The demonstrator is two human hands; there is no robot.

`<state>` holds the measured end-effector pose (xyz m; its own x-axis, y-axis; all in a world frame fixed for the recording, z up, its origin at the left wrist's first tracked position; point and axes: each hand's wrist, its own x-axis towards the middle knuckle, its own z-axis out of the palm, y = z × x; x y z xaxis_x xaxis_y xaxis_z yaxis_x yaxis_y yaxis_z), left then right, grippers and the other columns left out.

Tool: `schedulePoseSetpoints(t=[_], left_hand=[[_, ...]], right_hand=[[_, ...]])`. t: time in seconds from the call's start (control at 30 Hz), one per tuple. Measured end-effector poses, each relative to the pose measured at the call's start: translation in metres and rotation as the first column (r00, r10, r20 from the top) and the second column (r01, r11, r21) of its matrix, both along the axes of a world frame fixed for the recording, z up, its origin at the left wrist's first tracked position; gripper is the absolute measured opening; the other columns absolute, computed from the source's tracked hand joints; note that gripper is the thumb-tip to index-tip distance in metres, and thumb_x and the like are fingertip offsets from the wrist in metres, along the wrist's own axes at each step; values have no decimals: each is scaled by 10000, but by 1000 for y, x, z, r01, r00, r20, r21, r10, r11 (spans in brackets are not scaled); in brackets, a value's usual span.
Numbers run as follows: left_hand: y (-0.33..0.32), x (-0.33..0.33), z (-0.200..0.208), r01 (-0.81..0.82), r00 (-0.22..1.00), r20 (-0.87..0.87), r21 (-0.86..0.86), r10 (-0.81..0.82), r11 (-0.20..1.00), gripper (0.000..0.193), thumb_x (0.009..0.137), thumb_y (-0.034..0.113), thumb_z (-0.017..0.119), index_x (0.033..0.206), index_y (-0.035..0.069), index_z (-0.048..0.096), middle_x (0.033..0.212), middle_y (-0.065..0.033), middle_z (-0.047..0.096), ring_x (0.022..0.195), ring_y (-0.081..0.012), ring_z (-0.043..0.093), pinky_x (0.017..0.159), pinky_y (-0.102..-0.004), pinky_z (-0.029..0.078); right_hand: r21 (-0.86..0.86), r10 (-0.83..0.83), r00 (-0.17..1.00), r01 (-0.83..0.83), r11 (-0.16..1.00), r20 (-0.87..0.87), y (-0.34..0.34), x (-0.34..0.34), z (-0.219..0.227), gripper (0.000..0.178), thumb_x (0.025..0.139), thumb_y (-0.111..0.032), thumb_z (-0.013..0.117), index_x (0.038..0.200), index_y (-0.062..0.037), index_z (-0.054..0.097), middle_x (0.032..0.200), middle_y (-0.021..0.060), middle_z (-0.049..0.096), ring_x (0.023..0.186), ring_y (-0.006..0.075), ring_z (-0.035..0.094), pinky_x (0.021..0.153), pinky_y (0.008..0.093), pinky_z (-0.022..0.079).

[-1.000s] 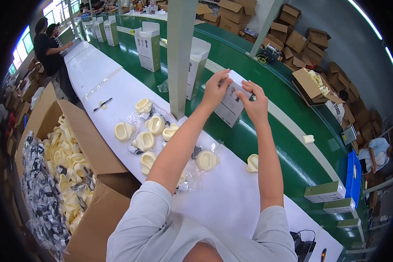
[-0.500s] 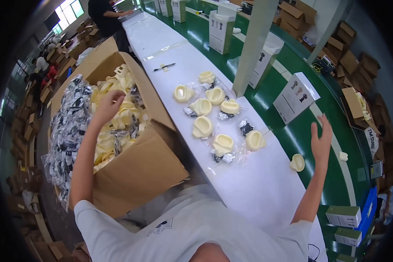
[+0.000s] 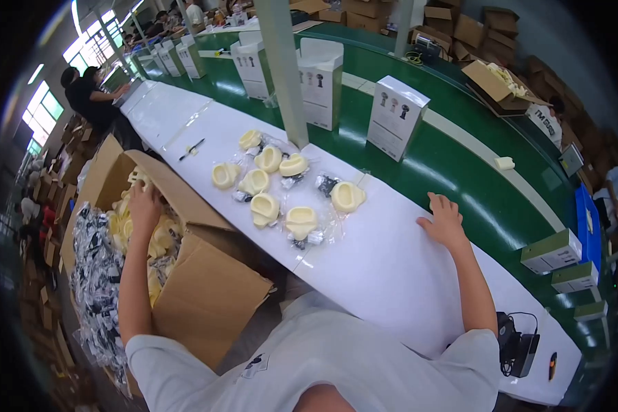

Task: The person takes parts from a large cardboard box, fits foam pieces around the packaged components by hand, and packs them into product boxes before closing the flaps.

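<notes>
Bagged cream plastic parts (image 3: 154,237) filled the cardboard box (image 3: 206,295) under your left hand (image 3: 144,202), which lay among them, its grip hidden from view. They looked light, rigid inside slippery film; best pinched by the bag. Your right hand (image 3: 445,221) rested flat and released on the white table (image 3: 391,268), well apart.

Under the left grip (image 3: 144,206), cream-yellow moulded plastic parts in clear bags (image 3: 159,237) lie heaped. They fill an open brown cardboard box (image 3: 206,295).
</notes>
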<state>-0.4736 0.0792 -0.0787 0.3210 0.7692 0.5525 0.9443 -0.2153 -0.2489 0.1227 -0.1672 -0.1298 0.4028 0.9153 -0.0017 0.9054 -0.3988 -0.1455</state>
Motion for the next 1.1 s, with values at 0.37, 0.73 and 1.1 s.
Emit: schedulePoseSetpoints(t=[0.37,0.73,1.1], left_hand=[[-67,143,144,345,746,617,-39,-249,938,192,911,140,498,799,-16,485,803,-75,543,621,-129,548,552,-282,452],[-40,392,128,832,-490,792,300,365,467,247,875,113,524,1095,3,518,997,-71,511,828,-137,563,662,-276,489],[17,421,116,517,-137,792,569,-595,639,249,888,170,484,1017,-20,579,954,-115,600,922,-213,564,824,-316,437]], right_hand=[[616,556,412,17,788,-722,59,-22,101,243,881,-125,553,1085,7,573,997,51,613,903,125,576,804,242,448],[828,722,476,505,243,-502,157,-109,156,207,904,-168,542,1027,-3,563,961,67,604,851,94,558,718,217,453],[833,432,901,-270,483,42,292,-44,170,164,813,-169,605,857,-13,589,819,168,631,783,295,624,679,387,485]])
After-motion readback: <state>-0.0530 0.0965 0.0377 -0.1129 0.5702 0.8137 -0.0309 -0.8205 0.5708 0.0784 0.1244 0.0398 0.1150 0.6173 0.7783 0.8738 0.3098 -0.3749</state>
